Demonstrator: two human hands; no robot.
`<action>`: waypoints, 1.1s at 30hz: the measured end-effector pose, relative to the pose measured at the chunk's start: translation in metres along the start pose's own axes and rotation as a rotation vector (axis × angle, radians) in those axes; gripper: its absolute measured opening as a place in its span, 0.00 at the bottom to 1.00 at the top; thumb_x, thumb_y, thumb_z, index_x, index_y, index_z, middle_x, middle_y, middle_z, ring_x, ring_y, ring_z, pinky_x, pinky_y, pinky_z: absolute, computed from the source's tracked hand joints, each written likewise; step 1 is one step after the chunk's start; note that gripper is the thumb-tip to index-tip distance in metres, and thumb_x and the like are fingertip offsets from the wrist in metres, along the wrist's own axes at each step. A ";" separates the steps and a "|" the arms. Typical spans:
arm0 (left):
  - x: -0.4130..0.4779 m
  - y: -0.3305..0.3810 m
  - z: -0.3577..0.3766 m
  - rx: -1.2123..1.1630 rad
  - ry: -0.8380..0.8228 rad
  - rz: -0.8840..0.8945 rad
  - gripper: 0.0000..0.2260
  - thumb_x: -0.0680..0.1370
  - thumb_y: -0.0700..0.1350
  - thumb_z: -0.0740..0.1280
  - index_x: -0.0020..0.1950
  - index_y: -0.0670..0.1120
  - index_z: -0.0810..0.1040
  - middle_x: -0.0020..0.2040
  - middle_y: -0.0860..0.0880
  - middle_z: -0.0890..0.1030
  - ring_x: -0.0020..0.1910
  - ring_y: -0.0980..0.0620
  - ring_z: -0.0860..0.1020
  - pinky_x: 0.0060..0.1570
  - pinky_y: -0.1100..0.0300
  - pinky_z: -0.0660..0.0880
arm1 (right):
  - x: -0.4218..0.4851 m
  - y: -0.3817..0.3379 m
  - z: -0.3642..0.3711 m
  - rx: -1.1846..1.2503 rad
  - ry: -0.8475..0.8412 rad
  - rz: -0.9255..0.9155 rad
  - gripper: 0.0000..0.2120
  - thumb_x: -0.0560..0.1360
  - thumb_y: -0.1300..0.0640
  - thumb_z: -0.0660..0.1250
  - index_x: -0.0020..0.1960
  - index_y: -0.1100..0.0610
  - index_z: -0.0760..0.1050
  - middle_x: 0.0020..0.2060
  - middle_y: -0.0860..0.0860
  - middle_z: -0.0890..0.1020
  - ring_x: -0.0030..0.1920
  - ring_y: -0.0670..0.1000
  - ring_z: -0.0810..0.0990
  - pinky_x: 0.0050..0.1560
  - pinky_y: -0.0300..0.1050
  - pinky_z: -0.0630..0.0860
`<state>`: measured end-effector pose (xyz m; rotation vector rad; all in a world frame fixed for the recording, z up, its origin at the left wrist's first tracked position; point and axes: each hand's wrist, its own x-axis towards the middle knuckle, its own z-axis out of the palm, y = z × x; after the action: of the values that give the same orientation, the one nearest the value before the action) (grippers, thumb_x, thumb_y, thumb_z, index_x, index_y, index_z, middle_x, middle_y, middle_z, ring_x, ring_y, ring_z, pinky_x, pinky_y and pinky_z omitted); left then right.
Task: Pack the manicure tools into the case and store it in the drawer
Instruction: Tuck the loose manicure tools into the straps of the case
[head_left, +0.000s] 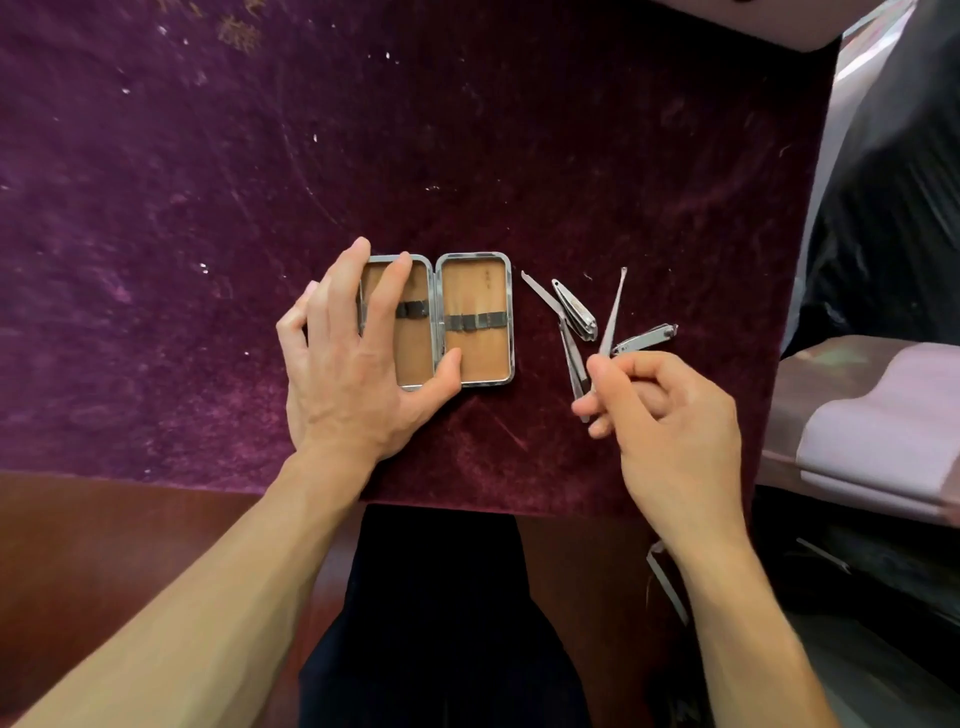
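An open metal manicure case (474, 291) with tan lining and dark elastic bands lies flat on the purple velvet cloth (208, 208). My left hand (353, 364) rests on its left half with straight spread fingers, the thumb touching the right half's lower edge. To the right lie several steel tools: a thin file (540, 293), a large nail clipper (574, 312), a small clipper (644, 338) and tweezers (571, 358). My right hand (670, 421) pinches the lower end of a thin ear pick (614, 306), which points up and away.
The cloth ends at a brown wooden table edge (104, 519) near me. A lilac pad (878, 415) and black plastic sheeting (893, 182) are at the right. My dark-clothed lap (441, 597) is below.
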<state>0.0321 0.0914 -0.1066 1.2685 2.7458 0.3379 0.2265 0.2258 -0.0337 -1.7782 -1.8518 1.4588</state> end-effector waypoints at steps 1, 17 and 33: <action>0.000 0.000 0.000 0.003 0.000 -0.001 0.39 0.73 0.69 0.65 0.79 0.51 0.65 0.80 0.43 0.64 0.75 0.44 0.66 0.72 0.44 0.62 | -0.004 -0.003 0.005 0.063 -0.056 0.024 0.07 0.81 0.49 0.73 0.46 0.49 0.84 0.36 0.45 0.89 0.33 0.41 0.85 0.36 0.28 0.76; 0.000 0.002 0.001 0.002 0.016 0.004 0.37 0.75 0.68 0.64 0.79 0.50 0.65 0.80 0.43 0.64 0.75 0.45 0.67 0.72 0.45 0.63 | -0.030 -0.004 0.032 0.203 -0.262 0.249 0.05 0.80 0.51 0.74 0.46 0.45 0.88 0.37 0.51 0.90 0.33 0.42 0.84 0.36 0.32 0.76; -0.001 0.002 0.001 0.003 0.018 -0.007 0.36 0.75 0.67 0.63 0.79 0.50 0.64 0.80 0.44 0.64 0.74 0.46 0.64 0.71 0.45 0.63 | -0.012 -0.002 0.052 0.199 -0.187 0.313 0.06 0.78 0.50 0.77 0.47 0.52 0.84 0.36 0.50 0.90 0.32 0.42 0.84 0.37 0.39 0.74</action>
<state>0.0342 0.0921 -0.1074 1.2623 2.7662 0.3471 0.1917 0.1896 -0.0522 -1.9537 -1.4850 1.9065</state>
